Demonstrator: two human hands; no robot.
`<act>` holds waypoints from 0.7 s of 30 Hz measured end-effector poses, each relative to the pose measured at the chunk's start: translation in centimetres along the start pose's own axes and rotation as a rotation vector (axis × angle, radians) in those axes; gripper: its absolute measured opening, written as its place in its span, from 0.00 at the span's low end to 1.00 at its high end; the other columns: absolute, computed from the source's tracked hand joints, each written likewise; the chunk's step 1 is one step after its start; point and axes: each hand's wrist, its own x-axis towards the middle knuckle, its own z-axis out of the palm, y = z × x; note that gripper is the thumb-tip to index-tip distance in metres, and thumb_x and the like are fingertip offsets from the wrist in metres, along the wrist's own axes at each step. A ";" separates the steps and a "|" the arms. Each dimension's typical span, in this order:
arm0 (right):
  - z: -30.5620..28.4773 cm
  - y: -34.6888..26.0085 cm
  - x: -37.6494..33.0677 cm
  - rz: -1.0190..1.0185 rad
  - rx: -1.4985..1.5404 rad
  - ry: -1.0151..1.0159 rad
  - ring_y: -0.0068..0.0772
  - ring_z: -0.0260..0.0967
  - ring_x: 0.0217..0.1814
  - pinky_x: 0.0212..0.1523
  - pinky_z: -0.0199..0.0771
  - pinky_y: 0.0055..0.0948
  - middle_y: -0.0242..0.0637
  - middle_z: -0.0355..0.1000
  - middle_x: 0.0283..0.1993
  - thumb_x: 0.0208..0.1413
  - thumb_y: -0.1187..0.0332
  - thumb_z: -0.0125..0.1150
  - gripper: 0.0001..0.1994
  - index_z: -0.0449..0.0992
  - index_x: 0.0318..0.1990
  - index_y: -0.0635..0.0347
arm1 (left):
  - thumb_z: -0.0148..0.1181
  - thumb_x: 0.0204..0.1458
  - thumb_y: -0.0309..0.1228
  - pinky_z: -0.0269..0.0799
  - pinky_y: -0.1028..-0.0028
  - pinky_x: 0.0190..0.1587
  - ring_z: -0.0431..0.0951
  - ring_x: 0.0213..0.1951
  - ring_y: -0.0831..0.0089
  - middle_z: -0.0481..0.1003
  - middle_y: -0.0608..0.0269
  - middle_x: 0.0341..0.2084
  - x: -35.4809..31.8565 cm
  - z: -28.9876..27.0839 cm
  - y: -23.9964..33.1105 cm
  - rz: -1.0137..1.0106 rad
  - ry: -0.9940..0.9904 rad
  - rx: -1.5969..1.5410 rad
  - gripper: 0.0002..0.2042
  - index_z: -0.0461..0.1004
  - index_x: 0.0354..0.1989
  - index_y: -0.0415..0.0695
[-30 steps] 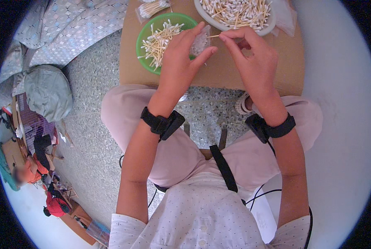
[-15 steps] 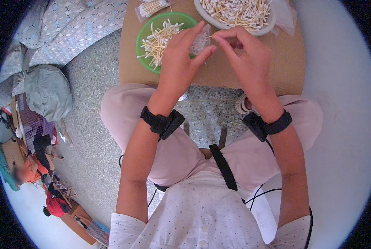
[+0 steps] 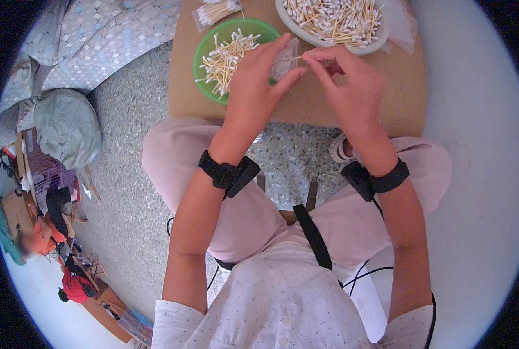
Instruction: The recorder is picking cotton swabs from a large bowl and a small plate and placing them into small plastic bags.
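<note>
Above the near-right side of a green bowl (image 3: pixel 199 85), my left hand (image 3: pixel 252 81) is curled round a small clear plastic bag (image 3: pixel 284 60). Its thumb and index finger stand apart at the bag's mouth; the other fingers are hidden behind the hand. My right hand (image 3: pixel 352 81) pinches a cotton swab (image 3: pixel 298 57) between thumb and index finger, the stick pointing left at the bag. White-tipped cotton swabs (image 3: pixel 227 60) lie heaped in the green bowl. A larger white bowl (image 3: pixel 369 50) beyond my right hand is full of loose swabs too.
A filled bag of swabs (image 3: pixel 217 11) lies at the cardboard tabletop's (image 3: pixel 201 107) far left. Clear plastic bags (image 3: pixel 402 29) sit by the white bowl. A pale wall (image 3: pixel 480 174) runs along the right. Other people (image 3: pixel 76 285) are at the far left, beyond a grey covered bundle (image 3: pixel 67 128).
Both hands have shifted very slightly, still holding the bag and the swab close together. The bowls appear a little lower and further right in the picture.
</note>
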 end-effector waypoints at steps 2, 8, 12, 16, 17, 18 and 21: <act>0.1 0.1 0.1 0.008 0.008 0.014 0.34 0.74 0.25 0.26 0.72 0.31 0.34 0.75 0.28 0.51 0.64 0.66 0.06 0.78 0.33 0.52 | 0.68 0.47 0.36 0.69 0.62 0.52 0.74 0.49 0.51 0.74 0.47 0.47 0.0 0.0 0.2 -0.019 -0.014 -0.008 0.27 0.71 0.55 0.39; -0.1 0.2 0.2 0.039 0.096 -0.032 0.35 0.74 0.25 0.27 0.73 0.30 0.35 0.76 0.29 0.51 0.64 0.66 0.07 0.77 0.34 0.54 | 0.68 0.47 0.37 0.69 0.62 0.52 0.74 0.48 0.51 0.74 0.46 0.47 0.0 -0.1 0.2 -0.011 -0.029 0.026 0.27 0.70 0.55 0.39; -0.7 0.2 1.0 0.035 0.126 -0.029 0.35 0.74 0.25 0.28 0.73 0.30 0.36 0.76 0.30 0.52 0.65 0.65 0.07 0.77 0.33 0.55 | 0.68 0.47 0.37 0.69 0.62 0.51 0.74 0.47 0.51 0.74 0.46 0.46 0.1 -0.2 0.3 -0.006 -0.023 0.029 0.27 0.70 0.55 0.39; -1.8 0.0 1.2 0.022 0.038 -0.060 0.34 0.74 0.25 0.27 0.72 0.30 0.36 0.76 0.30 0.53 0.63 0.64 0.07 0.77 0.34 0.54 | 0.68 0.47 0.37 0.69 0.63 0.51 0.74 0.48 0.52 0.75 0.47 0.47 0.2 -0.3 0.5 -0.041 -0.030 -0.010 0.27 0.70 0.55 0.40; -2.0 0.0 1.2 0.023 0.008 -0.111 0.34 0.74 0.25 0.27 0.72 0.30 0.36 0.76 0.29 0.53 0.63 0.64 0.07 0.78 0.34 0.54 | 0.68 0.47 0.36 0.69 0.63 0.52 0.74 0.48 0.52 0.75 0.48 0.47 0.3 -0.3 0.6 -0.060 -0.039 -0.015 0.26 0.71 0.55 0.40; -1.8 -0.2 1.1 0.018 0.009 -0.108 0.34 0.74 0.25 0.27 0.72 0.30 0.36 0.76 0.29 0.53 0.63 0.64 0.07 0.78 0.34 0.54 | 0.68 0.47 0.36 0.69 0.63 0.52 0.74 0.48 0.52 0.75 0.48 0.47 0.2 -0.4 0.6 -0.057 -0.035 -0.012 0.26 0.71 0.55 0.40; -1.2 -0.5 0.8 0.050 0.047 -0.162 0.34 0.75 0.26 0.28 0.72 0.30 0.36 0.76 0.29 0.53 0.62 0.64 0.06 0.78 0.34 0.53 | 0.69 0.45 0.36 0.69 0.64 0.53 0.74 0.49 0.53 0.75 0.50 0.48 0.0 -0.4 0.4 -0.068 -0.013 0.002 0.28 0.71 0.55 0.41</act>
